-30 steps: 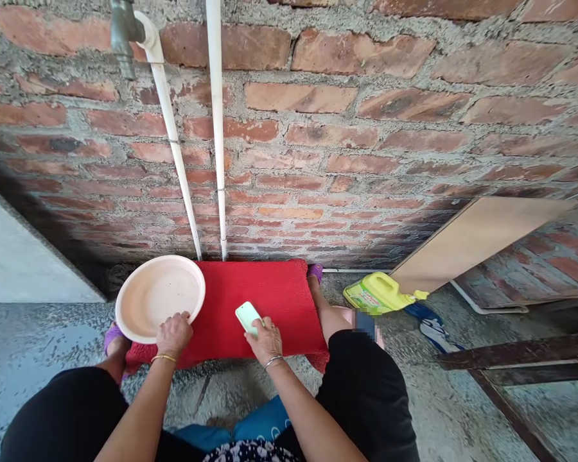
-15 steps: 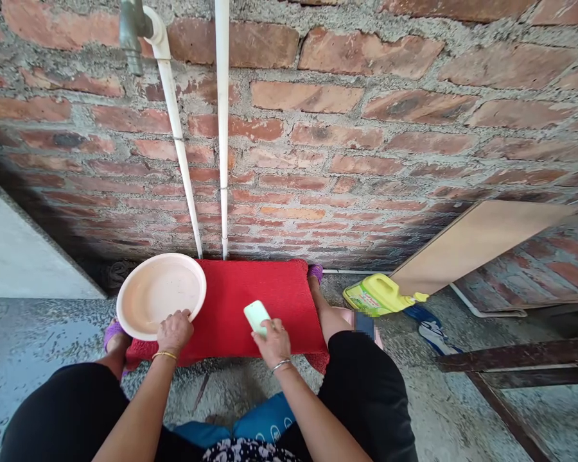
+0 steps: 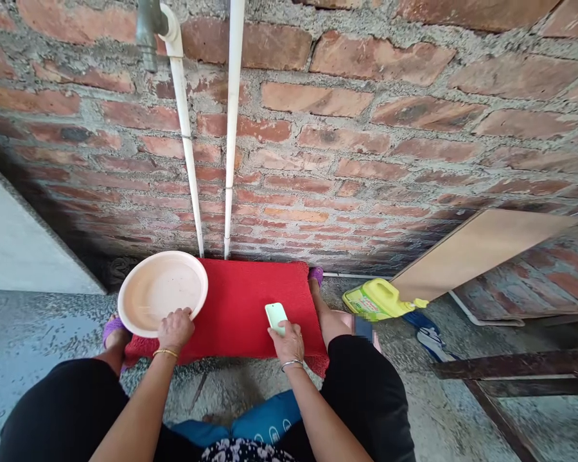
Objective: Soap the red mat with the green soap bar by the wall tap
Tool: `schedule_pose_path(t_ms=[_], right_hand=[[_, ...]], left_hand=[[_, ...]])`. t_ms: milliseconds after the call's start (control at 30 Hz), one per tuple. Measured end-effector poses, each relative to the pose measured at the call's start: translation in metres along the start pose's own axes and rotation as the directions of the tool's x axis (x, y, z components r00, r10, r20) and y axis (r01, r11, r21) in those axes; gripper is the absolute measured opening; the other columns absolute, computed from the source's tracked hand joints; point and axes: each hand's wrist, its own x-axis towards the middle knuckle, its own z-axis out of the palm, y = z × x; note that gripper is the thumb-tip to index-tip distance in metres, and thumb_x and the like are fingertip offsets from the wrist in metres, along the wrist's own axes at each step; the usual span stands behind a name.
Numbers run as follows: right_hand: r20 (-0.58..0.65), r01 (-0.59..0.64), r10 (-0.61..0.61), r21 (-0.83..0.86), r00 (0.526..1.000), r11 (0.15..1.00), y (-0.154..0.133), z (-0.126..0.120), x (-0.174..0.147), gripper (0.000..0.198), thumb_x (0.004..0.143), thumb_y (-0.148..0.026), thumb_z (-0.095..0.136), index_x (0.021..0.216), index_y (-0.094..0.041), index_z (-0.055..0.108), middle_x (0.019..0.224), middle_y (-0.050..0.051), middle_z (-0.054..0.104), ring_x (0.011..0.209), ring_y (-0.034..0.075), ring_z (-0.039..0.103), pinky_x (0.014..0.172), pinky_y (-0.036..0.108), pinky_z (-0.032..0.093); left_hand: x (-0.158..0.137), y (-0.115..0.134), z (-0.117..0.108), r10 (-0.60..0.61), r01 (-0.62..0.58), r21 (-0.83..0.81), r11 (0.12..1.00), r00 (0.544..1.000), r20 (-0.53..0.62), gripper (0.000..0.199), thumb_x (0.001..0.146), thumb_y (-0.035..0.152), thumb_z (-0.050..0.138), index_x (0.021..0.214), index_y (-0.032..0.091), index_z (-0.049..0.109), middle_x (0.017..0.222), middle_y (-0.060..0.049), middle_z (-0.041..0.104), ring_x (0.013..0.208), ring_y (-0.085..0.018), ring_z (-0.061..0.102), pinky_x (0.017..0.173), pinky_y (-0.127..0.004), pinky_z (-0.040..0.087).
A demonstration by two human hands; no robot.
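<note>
My left hand (image 3: 176,329) is closed over the near right rim of a pale pink plastic basin (image 3: 139,276). The basin stands at the left, overlapping the end of a red cloth (image 3: 250,289) spread over a low, flat support. In my right hand (image 3: 288,343) is a pale green flat block (image 3: 274,314) with rounded corners and a small dark dot near its far end. My fingers grip its near end; its underside is hidden, so I cannot tell its exact kind. The block is over the right half of the red cloth.
A yellow detergent jug (image 3: 378,300) lies tilted on the wet floor, right of my leg. Behind it a tan board (image 3: 481,253) leans by the brick wall (image 3: 318,147). White pipes (image 3: 231,128) and a tap (image 3: 148,35) are on the wall. A dark wooden frame (image 3: 510,362) stands right.
My right hand has moved to the right across the red cloth with the pale green block. My left hand stays on the basin's rim. The camera view has shifted slightly.
</note>
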Motion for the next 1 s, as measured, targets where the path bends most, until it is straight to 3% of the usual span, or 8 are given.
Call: schedule_pose_path(t_ms=[167,267,367,533,667,833,900,1000], right_hand=[[0.088,0.147,-0.146,-0.005,0.985,0.989,-0.065,0.016,-0.004,0.022,0.075,-0.038,0.067,0.093,-0.026,0.065,0.096,0.003,0.056,0.085,0.018,0.056,0.079,0.029,0.042],[0.180,0.170,-0.162,-0.028,0.970,0.985,-0.083,0.015,0.002,0.024,0.074,-0.037,0.069,0.095,-0.026,0.066,0.098,0.003,0.057,0.087,0.018,0.057,0.078,0.029,0.040],[0.171,0.082,-0.072,-0.052,0.983,0.995,-0.066,0.004,0.015,0.025,0.077,-0.039,0.067,0.096,-0.024,0.066,0.097,0.004,0.057,0.084,0.019,0.056,0.078,0.030,0.040],[0.028,-0.157,0.159,-0.061,0.987,0.986,-0.027,-0.012,0.033,0.028,0.081,-0.044,0.060,0.098,-0.021,0.066,0.092,0.006,0.055,0.081,0.021,0.056,0.074,0.032,0.040],[0.071,0.036,-0.036,-0.001,0.997,0.999,-0.051,0.001,0.027,0.026,0.080,-0.042,0.062,0.096,-0.022,0.066,0.095,0.005,0.055,0.085,0.020,0.055,0.078,0.030,0.040],[0.188,0.215,-0.205,-0.035,0.961,0.976,-0.097,0.019,0.023,0.025,0.075,-0.040,0.068,0.096,-0.026,0.066,0.099,0.003,0.055,0.086,0.017,0.054,0.079,0.028,0.038],[0.183,0.190,-0.177,-0.055,0.967,0.980,-0.090,0.018,0.030,0.026,0.075,-0.042,0.068,0.096,-0.027,0.066,0.098,0.003,0.055,0.084,0.016,0.053,0.078,0.028,0.039],[0.079,0.032,-0.027,-0.064,0.997,0.997,-0.052,0.006,0.047,0.024,0.079,-0.044,0.062,0.093,-0.024,0.066,0.089,0.002,0.055,0.076,0.015,0.052,0.072,0.028,0.040]], left_hand=[[0.000,0.000,-0.001,-0.003,0.003,0.018,1.000,1.000,0.008,0.041,0.085,0.014,0.034,0.110,0.021,0.065,0.101,-0.011,0.070,0.092,-0.026,0.066,0.074,-0.036,0.050],[0.000,0.001,-0.001,-0.010,0.009,0.022,1.000,1.000,0.010,0.040,0.085,0.015,0.035,0.110,0.021,0.066,0.101,-0.011,0.069,0.092,-0.024,0.066,0.074,-0.034,0.049],[0.001,0.002,-0.001,-0.017,0.017,0.011,1.000,1.000,0.010,0.038,0.085,0.016,0.037,0.109,0.022,0.066,0.099,-0.011,0.069,0.090,-0.023,0.066,0.073,-0.033,0.048],[0.002,0.001,0.000,-0.012,0.012,0.010,1.000,1.000,0.001,0.035,0.085,0.017,0.037,0.103,0.021,0.067,0.096,-0.012,0.069,0.086,-0.024,0.066,0.069,-0.032,0.046],[0.002,0.001,0.002,-0.013,0.013,0.025,1.000,1.000,-0.012,0.036,0.086,0.017,0.037,0.105,0.022,0.066,0.097,-0.010,0.070,0.087,-0.023,0.066,0.070,-0.031,0.047],[0.001,0.002,-0.001,-0.019,0.019,0.029,0.999,1.000,0.017,0.038,0.085,0.016,0.037,0.109,0.022,0.066,0.101,-0.011,0.069,0.090,-0.023,0.066,0.071,-0.033,0.048],[0.001,0.003,-0.001,-0.021,0.021,0.028,0.999,1.000,0.015,0.037,0.085,0.017,0.037,0.107,0.023,0.066,0.100,-0.010,0.069,0.089,-0.023,0.066,0.071,-0.033,0.048],[0.001,0.003,-0.001,-0.017,0.017,0.022,1.000,1.000,-0.003,0.036,0.085,0.017,0.037,0.104,0.022,0.067,0.097,-0.010,0.069,0.088,-0.023,0.066,0.069,-0.032,0.047]])
